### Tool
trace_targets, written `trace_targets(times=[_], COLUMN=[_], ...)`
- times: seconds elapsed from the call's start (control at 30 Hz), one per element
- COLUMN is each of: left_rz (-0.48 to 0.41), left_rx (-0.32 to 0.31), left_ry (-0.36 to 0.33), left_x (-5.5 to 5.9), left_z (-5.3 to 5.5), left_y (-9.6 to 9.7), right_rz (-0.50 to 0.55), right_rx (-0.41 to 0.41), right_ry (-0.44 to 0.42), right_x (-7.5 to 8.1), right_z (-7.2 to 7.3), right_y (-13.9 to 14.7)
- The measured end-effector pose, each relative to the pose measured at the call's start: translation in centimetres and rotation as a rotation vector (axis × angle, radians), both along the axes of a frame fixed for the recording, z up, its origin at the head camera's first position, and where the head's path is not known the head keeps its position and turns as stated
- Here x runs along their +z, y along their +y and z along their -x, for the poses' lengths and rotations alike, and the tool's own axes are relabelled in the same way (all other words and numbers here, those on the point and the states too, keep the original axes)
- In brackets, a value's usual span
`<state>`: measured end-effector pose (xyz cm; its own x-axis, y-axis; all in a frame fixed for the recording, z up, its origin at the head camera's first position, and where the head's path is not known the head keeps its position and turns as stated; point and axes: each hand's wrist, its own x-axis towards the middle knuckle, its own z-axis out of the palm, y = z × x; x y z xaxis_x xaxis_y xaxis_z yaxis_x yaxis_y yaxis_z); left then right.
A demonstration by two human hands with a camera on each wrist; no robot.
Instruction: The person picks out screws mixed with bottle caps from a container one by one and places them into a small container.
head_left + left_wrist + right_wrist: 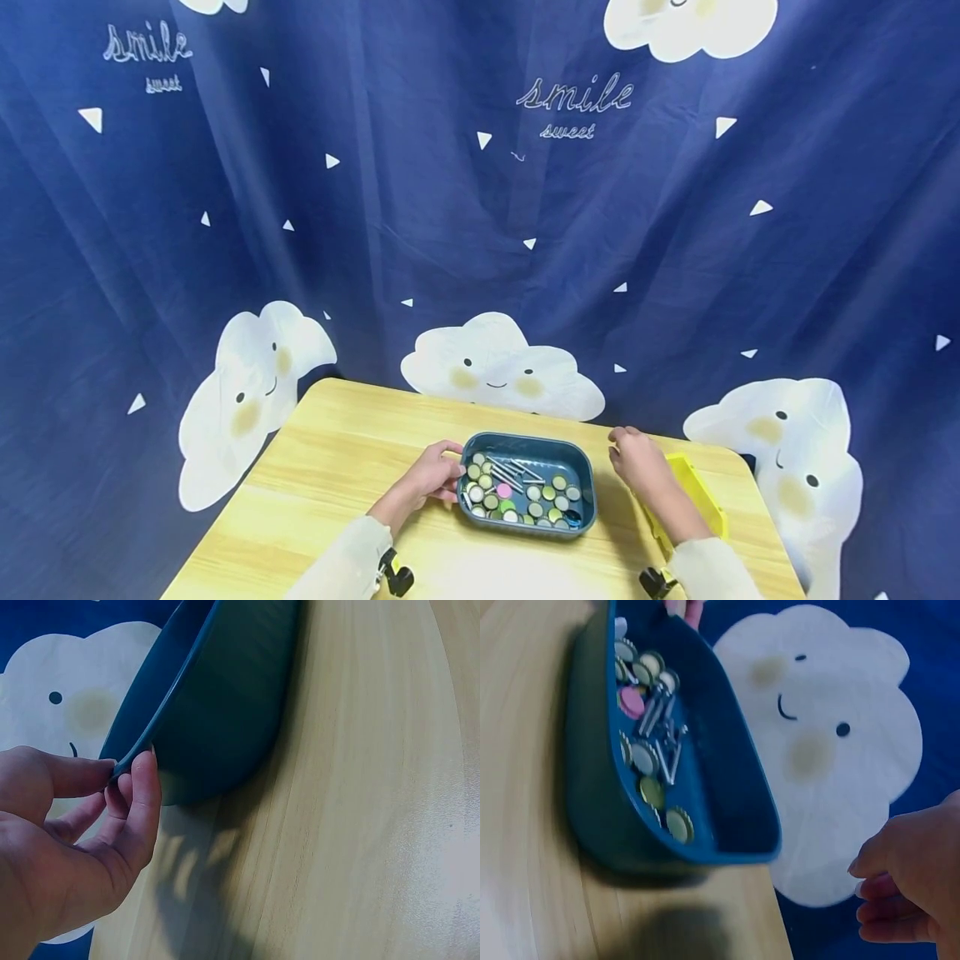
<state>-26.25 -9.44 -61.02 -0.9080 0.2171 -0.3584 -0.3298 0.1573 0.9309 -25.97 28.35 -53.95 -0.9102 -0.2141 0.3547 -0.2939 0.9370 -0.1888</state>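
A dark teal rectangular bin (587, 500) sits on the wooden table, with bottle caps (535, 493) and several metal bolts (507, 475) inside. Among the caps lie a pink one (505, 491) and a green one (507, 505). My left hand (435, 472) pinches the bin's left rim between thumb and fingers, as the left wrist view shows close up. My right hand (639, 458) is off the bin's right side, fingers loosely bent and holding nothing. In the right wrist view that hand (911, 877) hangs apart from the bin's corner.
A yellow tray (701, 500) stands on the table to the right, partly hidden under my right forearm. The wooden table (352, 425) ends at a blue curtain (420, 208) with white clouds behind it. Dark wrist cameras show below both sleeves.
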Motion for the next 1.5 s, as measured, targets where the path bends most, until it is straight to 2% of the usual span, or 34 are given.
trace_targets(times=[0.17,0.5,0.67,0.87,1.1,1.33,1.5], left_rz=[-0.005,-0.009,-0.010,-0.018,-0.012,-0.024,-0.030], left_rx=[0.000,0.003,-0.009,-0.005,-0.002,-0.006,-0.006], left_ry=[-0.001,0.001,-0.004,-0.003,-0.013,-0.013,-0.016], left_x=[0.0,-0.2,-0.1,-0.2,0.1,0.1,-0.1], left_z=[0.0,0.0,-0.3,-0.2,0.0,0.2,0.2], left_y=[0.0,-0.1,-0.2,-0.3,-0.1,-0.1,-0.2], right_rz=[0.025,-0.018,0.004,-0.005,-0.039,-0.082,-0.115], right_rx=[0.050,0.186,0.239,0.295,0.314,0.284,0.271], right_ry=[-0.020,-0.084,-0.144,-0.192,-0.286,-0.318,-0.295], right_x=[-0.1,-1.2,-2.8,-4.5,-5.3,-6.8,-7.7], right_z=[0.3,0.9,1.2,2.4,3.4,3.7,3.5], right_y=[-2.4,-6.6,-8.2,-9.5,-10.9,-11.7,-12.0])
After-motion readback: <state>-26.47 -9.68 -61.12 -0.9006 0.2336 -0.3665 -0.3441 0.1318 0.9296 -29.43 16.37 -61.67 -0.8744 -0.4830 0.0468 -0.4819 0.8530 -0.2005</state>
